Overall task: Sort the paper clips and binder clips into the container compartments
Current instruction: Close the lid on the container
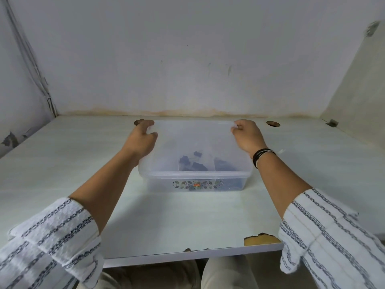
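Pale desk against a stained wall. Your left hand curls its fingers over the lid's far-left corner; the lidded container sits mid-desk, dark binder clips blurred inside; your right hand grips the far-right corner, fingers bent together.

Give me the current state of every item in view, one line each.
Container: on the desk, translucent lid on.
Lid: held at both far corners.
Binder clips: inside, dark, blurred through the lid.
Left hand: gripping the lid's far-left corner.
Right hand: gripping the far-right corner.
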Demonstrator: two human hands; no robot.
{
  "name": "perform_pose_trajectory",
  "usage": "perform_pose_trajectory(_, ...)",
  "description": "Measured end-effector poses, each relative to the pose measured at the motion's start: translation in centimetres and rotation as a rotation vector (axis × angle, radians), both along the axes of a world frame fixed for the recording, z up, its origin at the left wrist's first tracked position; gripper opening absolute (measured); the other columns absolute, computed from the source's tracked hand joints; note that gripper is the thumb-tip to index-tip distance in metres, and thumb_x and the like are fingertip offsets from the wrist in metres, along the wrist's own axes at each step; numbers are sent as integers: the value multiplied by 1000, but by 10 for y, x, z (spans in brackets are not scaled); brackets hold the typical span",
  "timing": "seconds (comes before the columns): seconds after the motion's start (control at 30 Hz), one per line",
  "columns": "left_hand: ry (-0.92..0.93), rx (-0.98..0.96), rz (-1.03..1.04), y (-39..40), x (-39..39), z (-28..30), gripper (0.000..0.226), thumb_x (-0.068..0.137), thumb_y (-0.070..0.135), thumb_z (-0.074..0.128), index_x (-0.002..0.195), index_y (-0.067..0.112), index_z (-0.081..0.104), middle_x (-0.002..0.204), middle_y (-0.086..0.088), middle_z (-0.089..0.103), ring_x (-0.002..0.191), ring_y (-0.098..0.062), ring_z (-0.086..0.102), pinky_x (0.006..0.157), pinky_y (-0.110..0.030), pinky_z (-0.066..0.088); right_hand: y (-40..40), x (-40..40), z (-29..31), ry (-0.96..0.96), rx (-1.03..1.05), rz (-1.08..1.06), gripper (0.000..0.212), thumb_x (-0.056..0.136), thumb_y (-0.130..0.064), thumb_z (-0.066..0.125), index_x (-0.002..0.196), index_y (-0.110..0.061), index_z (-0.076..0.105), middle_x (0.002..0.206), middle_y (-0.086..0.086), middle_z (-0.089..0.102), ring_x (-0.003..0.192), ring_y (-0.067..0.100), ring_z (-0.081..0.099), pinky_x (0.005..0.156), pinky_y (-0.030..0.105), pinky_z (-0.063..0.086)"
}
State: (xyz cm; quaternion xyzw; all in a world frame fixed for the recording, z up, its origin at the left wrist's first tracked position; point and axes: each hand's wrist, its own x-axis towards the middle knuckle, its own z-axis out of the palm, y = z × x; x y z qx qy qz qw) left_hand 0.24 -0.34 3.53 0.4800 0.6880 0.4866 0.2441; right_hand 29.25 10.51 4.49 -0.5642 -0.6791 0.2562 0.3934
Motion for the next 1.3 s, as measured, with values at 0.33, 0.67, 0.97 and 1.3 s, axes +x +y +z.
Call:
perform_pose_trajectory(0.33,290,-330,-76,7,1,-6,66,106,35,36,163,23,4,164,-22,27,150,-39,29,118,-43,24,-3,-3,-7,-371,-74,121,48,107,-29,39,145,-2,47,148,20,52,136,37,48,108,38,37)
perform_pose_trajectory(0.67,465,-379,-15,12,1,-10,69,99,44,32,162,20,13,158,-26,36,142,-45,36,113,-49,31,7,-3,-15,-513,3,88,49,106,-34,37,132,4,55,133,26,61,124,43,55,104,50,44)
perform_pose_trajectory(0.97,514,-190,88,70,-20,37,58,102,27,39,157,12,33,152,-25,47,140,-42,43,113,-42,36,72,-25,23,-387,96,60,41,103,-11,36,133,-3,63,137,19,62,125,39,56,106,39,45)
perform_pose_trajectory(1.3,432,-316,107,178,-56,5,57,99,36,40,151,14,39,146,-21,53,131,-41,51,105,-46,44,188,-72,-3,-462,-43,42,40,106,-18,36,136,-10,61,142,15,60,126,37,57,106,40,46)
